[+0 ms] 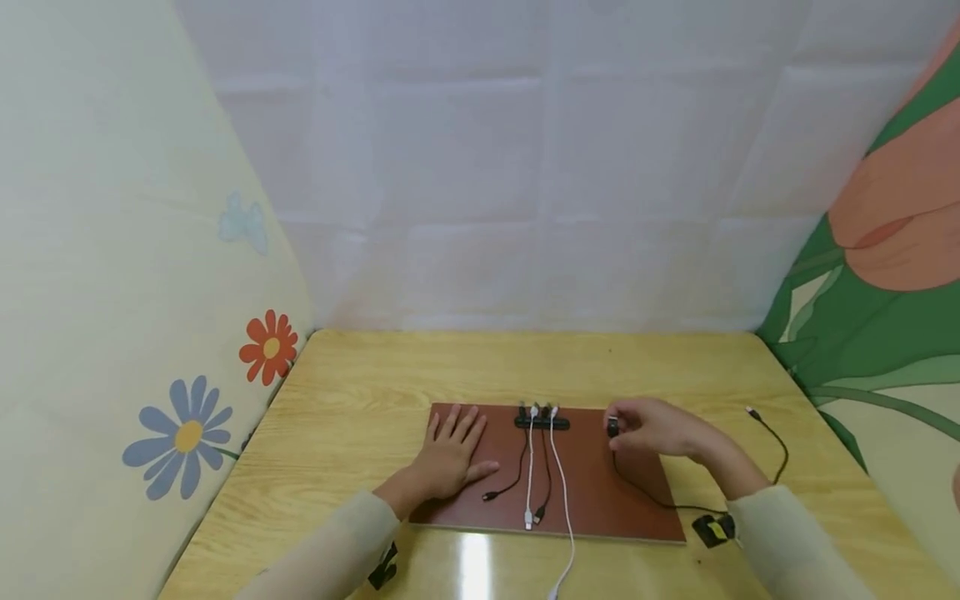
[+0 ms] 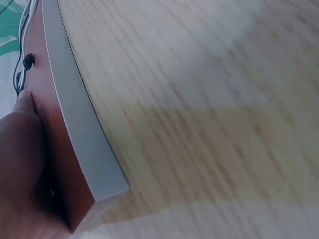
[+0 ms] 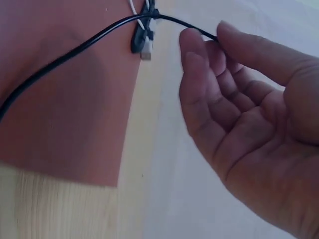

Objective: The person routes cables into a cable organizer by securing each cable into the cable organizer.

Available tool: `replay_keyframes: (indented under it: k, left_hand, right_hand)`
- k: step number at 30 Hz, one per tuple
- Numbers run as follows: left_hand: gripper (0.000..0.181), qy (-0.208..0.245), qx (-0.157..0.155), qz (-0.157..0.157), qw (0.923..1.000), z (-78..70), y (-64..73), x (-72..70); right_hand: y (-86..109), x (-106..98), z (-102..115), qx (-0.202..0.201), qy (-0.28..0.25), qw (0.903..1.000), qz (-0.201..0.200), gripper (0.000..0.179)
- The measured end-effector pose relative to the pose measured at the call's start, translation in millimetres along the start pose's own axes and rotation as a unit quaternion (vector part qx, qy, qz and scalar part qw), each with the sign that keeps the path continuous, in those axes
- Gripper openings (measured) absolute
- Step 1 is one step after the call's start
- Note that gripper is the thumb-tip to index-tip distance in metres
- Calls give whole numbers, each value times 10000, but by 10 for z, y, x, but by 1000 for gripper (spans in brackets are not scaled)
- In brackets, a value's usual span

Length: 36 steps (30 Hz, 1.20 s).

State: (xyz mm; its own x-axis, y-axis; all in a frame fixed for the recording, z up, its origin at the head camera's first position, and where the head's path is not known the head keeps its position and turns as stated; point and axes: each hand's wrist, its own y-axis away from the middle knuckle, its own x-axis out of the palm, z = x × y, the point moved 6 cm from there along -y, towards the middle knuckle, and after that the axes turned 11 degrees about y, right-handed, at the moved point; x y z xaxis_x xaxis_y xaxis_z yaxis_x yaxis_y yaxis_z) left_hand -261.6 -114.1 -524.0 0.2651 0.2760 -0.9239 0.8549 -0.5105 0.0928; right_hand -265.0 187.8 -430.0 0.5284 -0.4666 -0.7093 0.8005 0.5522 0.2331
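My left hand point(image 1: 446, 458) rests flat with spread fingers on the left part of a reddish-brown board point(image 1: 600, 500); its thumb shows at the edge of the left wrist view. Above the board's right side, my right hand point(image 1: 660, 427) pinches a black USB cable point(image 3: 75, 52) near its plug point(image 1: 612, 427) between thumb and fingers. From there the cable droops across the board toward the right wrist. At the board's back edge sits a black cable holder point(image 1: 562, 424) with two white and two black cables set in it, their lower ends hanging forward over the board.
A black cable end with a plug point(image 1: 753, 412) lies on the wooden table point(image 1: 360, 375), right of the board. One white cable point(image 1: 567, 517) runs past the board's front edge. A white cloth point(image 1: 480, 208) hangs behind the table, with flower-patterned sheets at both sides.
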Motion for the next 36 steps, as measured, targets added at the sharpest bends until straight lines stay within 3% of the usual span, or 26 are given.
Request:
replay_keyframes:
  k: [8,15,20,26,36]
  left_hand:
    - [86,-2,67,-61,10000,44,-45,-2]
    - [85,-49,-15,-57,10000,51,-73,9]
    - [85,-50,-63,-38,10000,37,-77,10]
    - [84,-48,-28,-57,10000,21,-73,20]
    - [84,192,-304,78,9993,-99,-60,-187]
  right_hand:
    - [-370,109,44,7,-289,9992,-274,13]
    - [-584,202,2,351,-249,9973,-595,10]
    - [-681,237,-38,532,-336,9952,-750,15]
    - [-734,265,-72,468,-480,9943,-829,15]
    - [-816,322,-87,557,-336,9938,-899,13]
